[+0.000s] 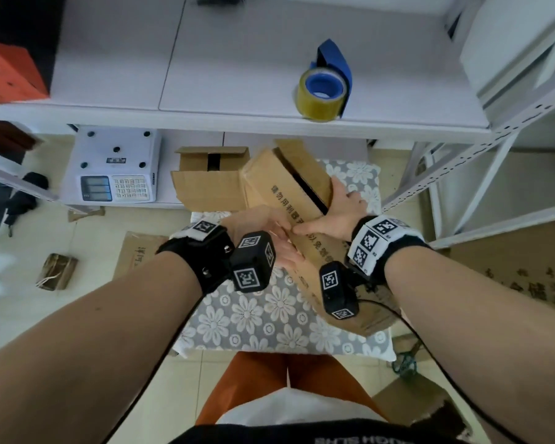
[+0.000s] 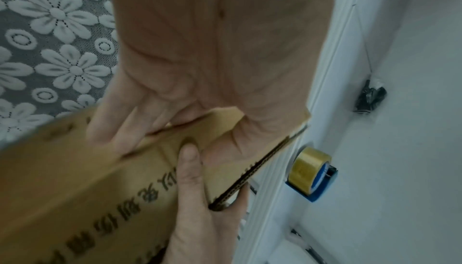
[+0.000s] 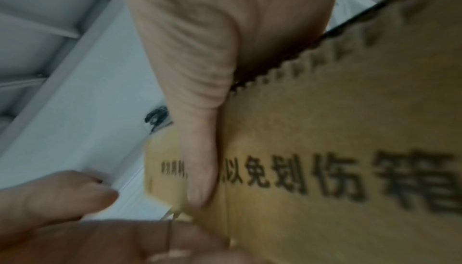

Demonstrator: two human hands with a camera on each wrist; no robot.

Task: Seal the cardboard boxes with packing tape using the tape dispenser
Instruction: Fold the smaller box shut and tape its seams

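A person is holding a brown cardboard box point(image 1: 279, 190) with both hands, tilted above a grey cushion with white flowers point(image 1: 253, 315). The left hand point(image 1: 269, 232) is gripping the box's near side, thumb on the printed face and fingers curling under the edge. The right hand point(image 1: 337, 213) is lying spread against the far side, its thumb point(image 3: 197, 159) pressing flat on the printed panel (black lettering, partly covered). The box's top flaps are standing slightly apart, showing a dark slit. A second cardboard box point(image 1: 209, 181), flaps open, is sitting just behind the held one. The blue tape dispenser point(image 1: 326, 81), loaded with a roll of yellowish tape, is resting near the front edge of the white surface point(image 1: 205, 59), well apart from both hands. A white electronic scale point(image 1: 113, 165) is sitting below, to the left.
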